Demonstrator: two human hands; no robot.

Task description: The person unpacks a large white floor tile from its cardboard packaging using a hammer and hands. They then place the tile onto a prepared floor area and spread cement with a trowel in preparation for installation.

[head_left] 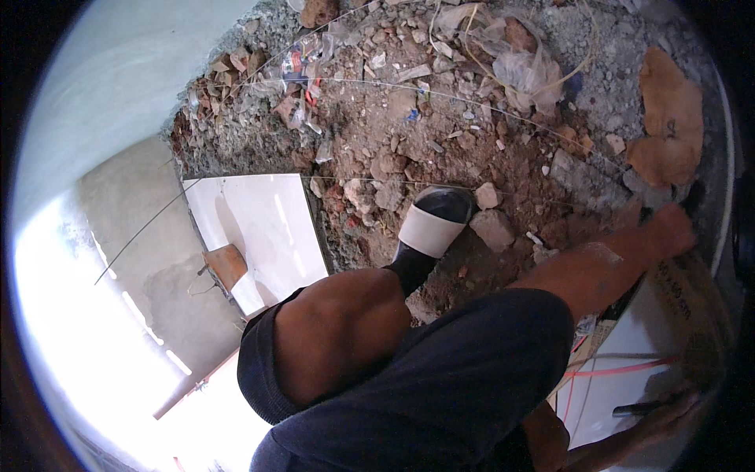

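A bare knee (338, 322) rises in the lower middle above a foot in a dark sandal with a white strap (430, 234), resting on rubble (377, 134). My left arm crosses to the right, and my left hand (667, 230) is at the edge of printed cardboard (680, 307), its fingers hard to make out. Low at the right, in shadow, my right hand (678, 411) is closed on a dark tool (633, 410) over a white board (609, 381). Red cable (629, 369) runs over that board.
A white panel (259, 220) with a brown piece (224, 266) on it lies left. A pale wall (118, 79) bounds the upper left. Plastic scraps (527, 67), thin wires and stones litter the ground. A torn cardboard piece (664, 118) lies upper right.
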